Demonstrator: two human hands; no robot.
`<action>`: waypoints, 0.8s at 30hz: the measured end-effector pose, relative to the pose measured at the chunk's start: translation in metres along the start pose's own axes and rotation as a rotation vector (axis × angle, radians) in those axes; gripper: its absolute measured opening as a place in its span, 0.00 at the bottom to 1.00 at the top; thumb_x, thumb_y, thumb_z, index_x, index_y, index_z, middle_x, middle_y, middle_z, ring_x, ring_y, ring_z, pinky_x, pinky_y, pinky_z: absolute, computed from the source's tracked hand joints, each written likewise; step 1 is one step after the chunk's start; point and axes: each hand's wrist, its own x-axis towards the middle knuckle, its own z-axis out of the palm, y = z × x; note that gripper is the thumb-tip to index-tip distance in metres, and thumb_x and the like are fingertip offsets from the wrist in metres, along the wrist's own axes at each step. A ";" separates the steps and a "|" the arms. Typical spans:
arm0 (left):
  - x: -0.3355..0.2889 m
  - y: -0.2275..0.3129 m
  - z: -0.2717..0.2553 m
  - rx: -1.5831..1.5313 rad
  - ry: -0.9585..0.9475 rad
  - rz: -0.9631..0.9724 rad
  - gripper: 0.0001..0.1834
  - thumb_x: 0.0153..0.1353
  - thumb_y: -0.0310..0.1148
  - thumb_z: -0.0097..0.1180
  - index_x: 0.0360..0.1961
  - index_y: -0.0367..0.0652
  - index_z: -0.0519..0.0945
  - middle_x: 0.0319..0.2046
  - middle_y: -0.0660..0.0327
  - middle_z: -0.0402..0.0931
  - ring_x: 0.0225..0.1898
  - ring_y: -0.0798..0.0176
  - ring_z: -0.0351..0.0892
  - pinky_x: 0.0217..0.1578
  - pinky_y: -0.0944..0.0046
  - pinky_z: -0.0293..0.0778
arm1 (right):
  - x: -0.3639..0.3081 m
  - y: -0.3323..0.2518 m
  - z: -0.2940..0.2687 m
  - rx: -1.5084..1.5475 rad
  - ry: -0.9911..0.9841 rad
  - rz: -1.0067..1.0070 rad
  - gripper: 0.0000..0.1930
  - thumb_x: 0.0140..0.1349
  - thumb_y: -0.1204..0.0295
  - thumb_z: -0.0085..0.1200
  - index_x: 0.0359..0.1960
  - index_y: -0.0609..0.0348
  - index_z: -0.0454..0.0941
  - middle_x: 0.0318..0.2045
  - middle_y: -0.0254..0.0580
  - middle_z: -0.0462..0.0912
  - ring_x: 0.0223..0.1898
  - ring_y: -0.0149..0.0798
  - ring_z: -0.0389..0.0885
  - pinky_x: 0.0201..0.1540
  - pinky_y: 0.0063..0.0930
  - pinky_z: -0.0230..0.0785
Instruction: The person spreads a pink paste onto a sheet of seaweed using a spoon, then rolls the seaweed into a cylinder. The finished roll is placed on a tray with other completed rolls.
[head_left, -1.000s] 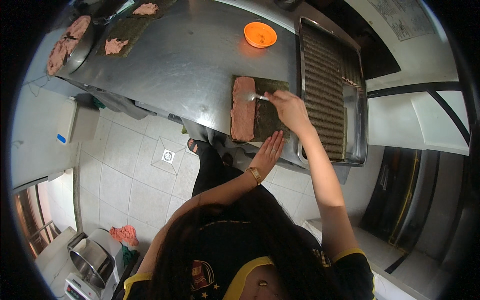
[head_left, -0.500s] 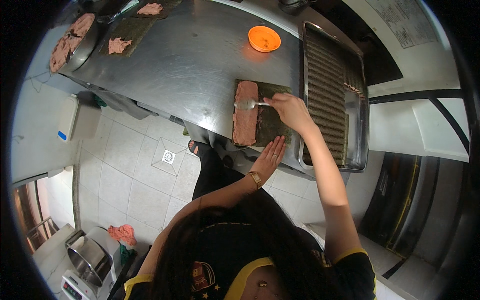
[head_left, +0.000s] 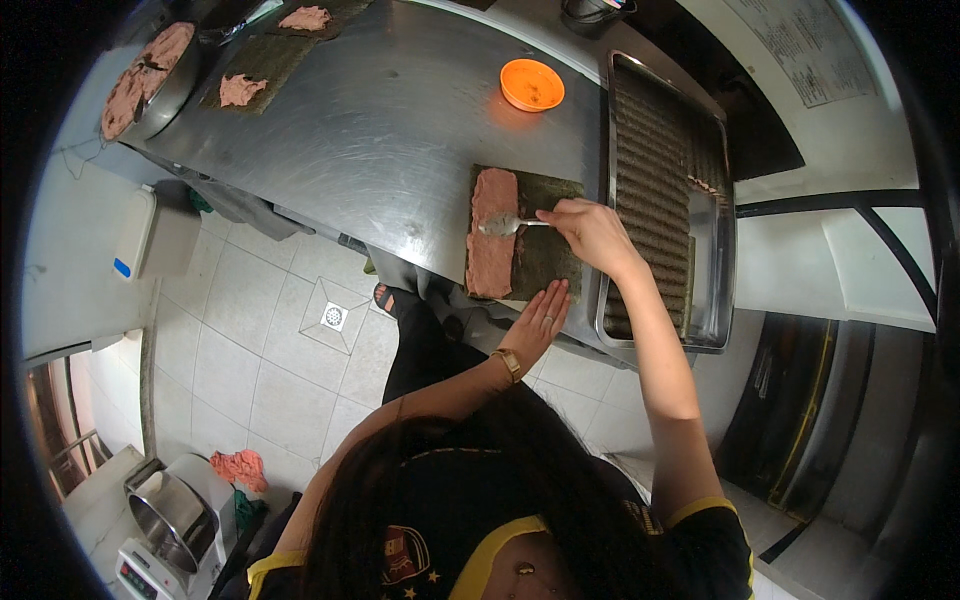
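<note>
Right hand (head_left: 597, 240), fingers gripping silver metal spoon (head_left: 499, 224), met flat pink paste strip (head_left: 491, 268); left hand (head_left: 538, 322), fingers straight, narrowly spaced, apparently steadied dark-green seaweed sheet (head_left: 546, 258).

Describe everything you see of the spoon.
The spoon looks like shiny metal, with an oval bowl and a slim handle. It points left, its bowl over the pink paste on the dark green sheet, apparently touching the paste. The right hand grips the handle, hiding its far end.
</note>
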 end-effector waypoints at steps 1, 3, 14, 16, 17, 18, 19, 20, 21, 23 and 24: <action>-0.001 0.000 0.000 0.004 -0.006 0.007 0.32 0.64 0.36 0.36 0.67 0.33 0.50 0.70 0.47 0.42 0.72 0.47 0.38 0.69 0.50 0.34 | 0.003 0.004 0.002 -0.019 0.020 -0.006 0.15 0.54 0.78 0.50 0.42 0.51 0.82 0.31 0.41 0.78 0.37 0.47 0.78 0.37 0.39 0.72; -0.001 0.000 -0.001 0.010 0.001 0.004 0.32 0.64 0.36 0.36 0.67 0.33 0.50 0.70 0.47 0.42 0.72 0.47 0.38 0.69 0.50 0.34 | 0.015 0.011 0.005 -0.055 0.058 -0.019 0.16 0.53 0.79 0.50 0.42 0.51 0.82 0.30 0.41 0.78 0.37 0.47 0.78 0.38 0.39 0.73; -0.001 -0.001 -0.001 -0.002 0.008 -0.007 0.32 0.64 0.35 0.37 0.67 0.33 0.50 0.70 0.45 0.40 0.72 0.46 0.38 0.69 0.50 0.34 | 0.053 0.013 -0.014 -0.100 0.150 -0.080 0.14 0.52 0.79 0.52 0.41 0.55 0.82 0.32 0.40 0.80 0.36 0.45 0.79 0.37 0.36 0.73; -0.001 -0.001 -0.001 0.001 0.017 -0.018 0.33 0.64 0.35 0.37 0.67 0.33 0.50 0.70 0.45 0.40 0.72 0.46 0.38 0.69 0.50 0.34 | 0.045 0.005 -0.015 -0.077 0.089 -0.089 0.15 0.52 0.80 0.53 0.42 0.56 0.82 0.32 0.41 0.79 0.35 0.44 0.79 0.36 0.35 0.72; -0.001 -0.002 -0.002 0.011 0.006 -0.008 0.33 0.64 0.35 0.37 0.67 0.33 0.50 0.70 0.45 0.40 0.72 0.46 0.38 0.69 0.50 0.34 | 0.042 0.002 -0.014 -0.064 0.072 -0.084 0.15 0.52 0.80 0.53 0.42 0.55 0.82 0.32 0.41 0.79 0.35 0.45 0.79 0.36 0.35 0.72; -0.001 -0.002 -0.002 0.021 -0.005 0.002 0.32 0.64 0.35 0.37 0.67 0.33 0.50 0.70 0.45 0.40 0.72 0.46 0.38 0.69 0.50 0.34 | 0.040 0.000 -0.013 -0.051 0.055 -0.079 0.15 0.52 0.80 0.53 0.42 0.55 0.82 0.32 0.41 0.79 0.35 0.45 0.79 0.36 0.35 0.72; -0.002 -0.002 -0.004 0.030 -0.015 0.018 0.32 0.64 0.35 0.36 0.67 0.33 0.50 0.70 0.45 0.40 0.72 0.46 0.38 0.69 0.50 0.34 | 0.037 0.000 -0.012 -0.064 0.076 -0.061 0.15 0.52 0.80 0.53 0.42 0.54 0.82 0.32 0.41 0.79 0.35 0.45 0.78 0.36 0.35 0.71; -0.002 -0.002 -0.004 0.029 -0.009 0.019 0.32 0.64 0.35 0.36 0.67 0.33 0.50 0.70 0.45 0.40 0.72 0.46 0.38 0.69 0.49 0.34 | 0.033 0.002 -0.012 -0.077 0.097 -0.042 0.15 0.52 0.80 0.53 0.42 0.54 0.82 0.32 0.41 0.79 0.35 0.45 0.78 0.35 0.35 0.71; -0.001 -0.001 -0.004 0.029 -0.002 0.020 0.32 0.64 0.36 0.36 0.67 0.33 0.50 0.70 0.46 0.40 0.72 0.46 0.38 0.69 0.49 0.34 | 0.028 0.003 -0.013 -0.091 0.118 -0.023 0.16 0.52 0.80 0.53 0.43 0.53 0.82 0.32 0.41 0.79 0.34 0.45 0.78 0.35 0.35 0.71; -0.001 0.000 -0.001 0.025 0.009 0.008 0.32 0.64 0.36 0.36 0.67 0.33 0.51 0.70 0.46 0.41 0.71 0.47 0.38 0.69 0.49 0.34 | 0.014 -0.008 -0.016 -0.067 0.084 -0.008 0.17 0.51 0.80 0.53 0.43 0.53 0.82 0.32 0.41 0.79 0.34 0.45 0.78 0.35 0.35 0.71; -0.002 0.000 0.001 0.022 0.014 -0.002 0.32 0.63 0.36 0.36 0.67 0.34 0.51 0.70 0.46 0.42 0.71 0.47 0.39 0.69 0.49 0.34 | 0.005 -0.015 -0.017 -0.054 0.066 -0.004 0.17 0.51 0.80 0.53 0.44 0.52 0.82 0.32 0.41 0.79 0.34 0.45 0.78 0.35 0.35 0.71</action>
